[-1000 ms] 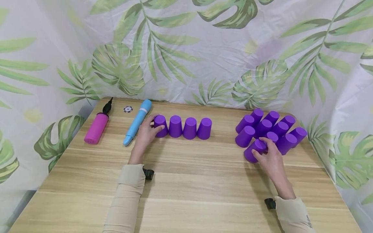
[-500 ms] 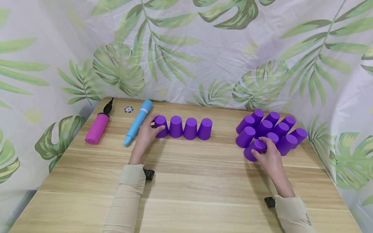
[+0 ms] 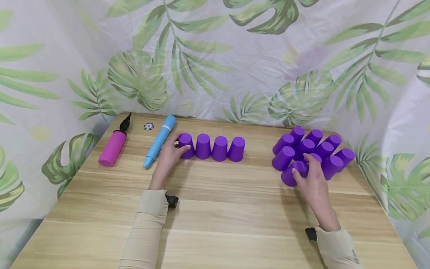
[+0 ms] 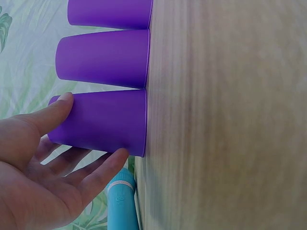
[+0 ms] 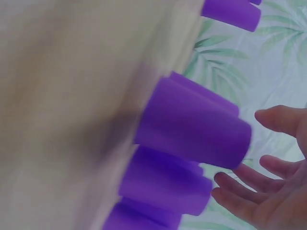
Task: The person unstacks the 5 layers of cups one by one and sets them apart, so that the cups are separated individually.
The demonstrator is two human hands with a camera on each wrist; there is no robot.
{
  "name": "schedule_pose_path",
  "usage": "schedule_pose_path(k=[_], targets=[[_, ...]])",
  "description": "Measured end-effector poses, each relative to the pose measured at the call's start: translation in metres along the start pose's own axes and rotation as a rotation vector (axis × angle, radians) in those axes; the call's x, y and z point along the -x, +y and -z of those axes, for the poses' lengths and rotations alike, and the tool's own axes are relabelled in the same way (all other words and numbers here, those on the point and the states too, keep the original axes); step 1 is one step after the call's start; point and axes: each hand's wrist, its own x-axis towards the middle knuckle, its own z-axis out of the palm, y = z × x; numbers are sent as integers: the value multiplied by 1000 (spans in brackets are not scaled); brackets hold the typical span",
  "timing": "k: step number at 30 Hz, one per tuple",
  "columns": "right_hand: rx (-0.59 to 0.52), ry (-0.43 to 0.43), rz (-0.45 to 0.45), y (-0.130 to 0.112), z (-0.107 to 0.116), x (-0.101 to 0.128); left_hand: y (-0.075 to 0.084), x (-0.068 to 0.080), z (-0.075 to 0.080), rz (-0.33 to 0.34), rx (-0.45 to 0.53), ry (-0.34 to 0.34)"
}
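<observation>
Upside-down purple cups stand on the wooden table in two places. A short row runs along the back middle, and my left hand (image 3: 169, 154) holds its leftmost cup (image 4: 105, 122) between thumb and fingers. The cup's rim rests on the table. At the right, my right hand (image 3: 315, 183) hovers at the front cup (image 3: 289, 175) of a cluster. In the right wrist view its fingers are spread, with the thumb (image 5: 276, 119) apart from the cup; one fingertip is close to the cup's base edge, and contact is unclear.
Left of the row lie a blue pump (image 3: 159, 142), a pink pump (image 3: 112, 148) with a black nozzle, and a poker chip (image 3: 149, 126). Several more purple cups (image 3: 305, 147) crowd behind the right hand. A leaf-print curtain (image 3: 201, 56) hangs behind the table.
My right hand has loosened from the front cup; its fingers have spread and shifted slightly right. The left hand keeps its hold on the row's end cup.
</observation>
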Motion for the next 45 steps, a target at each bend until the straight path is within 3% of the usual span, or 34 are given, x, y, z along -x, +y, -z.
schedule_pose_path(k=[6, 17, 30, 36, 45], targets=[[-43, 45, 82, -24, 1, -9, -1, 0, 1, -4, -3, 0], [-160, -51, 155, -76, -19, -32, -2, -1, 1, 6, -10, -1], [-237, -265, 78, -126, -65, -61, -1, -2, 1, -12, 1, 3], [-233, -326, 79, -132, -92, -74, -3, -3, 1, -15, -6, 8], [-201, -334, 21, -122, -128, -76, -1, 0, 2, 1, -8, 1]])
